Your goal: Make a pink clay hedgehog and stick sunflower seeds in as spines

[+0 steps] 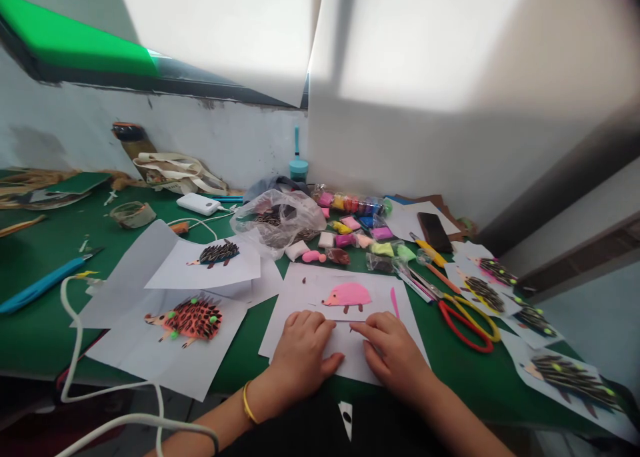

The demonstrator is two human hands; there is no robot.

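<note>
Both hands rest on a white sheet of paper (310, 290) near the front edge of the green table (30, 324). My left hand (303, 354) lies with curled fingers pressed on the paper. My right hand (393, 350) is curled too, its fingertips pinched at the paper just below a pink clay hedgehog (347, 296) stuck on the sheet. What the fingertips hold, if anything, is too small to see. A thin pink clay strip (395, 302) lies to the right of the hedgehog. A yellow bangle (247, 404) circles my left wrist.
Other hedgehog pictures lie left (193, 318), behind (219, 252) and along the right edge (575, 374). Red and yellow scissors (467, 317), coloured clay packets (350, 224), a plastic bag (277, 220), a phone (435, 232), a power bank (199, 204), a blue knife (45, 284) and a white cable (75, 350) surround the sheet.
</note>
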